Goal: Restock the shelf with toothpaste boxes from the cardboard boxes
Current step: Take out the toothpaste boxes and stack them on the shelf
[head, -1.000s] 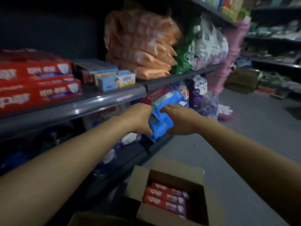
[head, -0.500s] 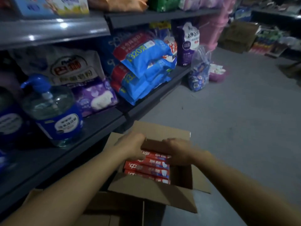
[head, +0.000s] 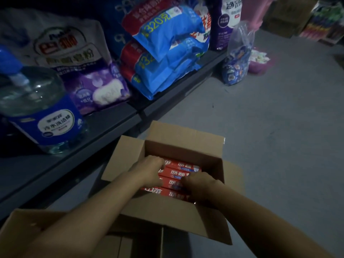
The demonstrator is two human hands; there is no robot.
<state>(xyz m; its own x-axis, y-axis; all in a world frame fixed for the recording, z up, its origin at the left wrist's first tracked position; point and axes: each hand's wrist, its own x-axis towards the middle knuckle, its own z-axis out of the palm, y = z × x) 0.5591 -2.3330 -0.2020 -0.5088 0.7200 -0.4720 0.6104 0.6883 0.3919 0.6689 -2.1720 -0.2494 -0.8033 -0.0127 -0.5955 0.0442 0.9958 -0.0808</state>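
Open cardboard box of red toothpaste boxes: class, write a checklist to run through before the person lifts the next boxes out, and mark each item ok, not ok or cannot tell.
1. Brown open cardboard box flaps folded clear of the opening: ok.
2. Red toothpaste boxes lie flat in neat rows: ok.
3. Left hand on the boxes' left ends: ok.
4. Right hand on the boxes: ok.
5. Firm grip by both hands: cannot tell, fingertips hidden.
6. Free space on the target shelf: cannot tell, out of view.
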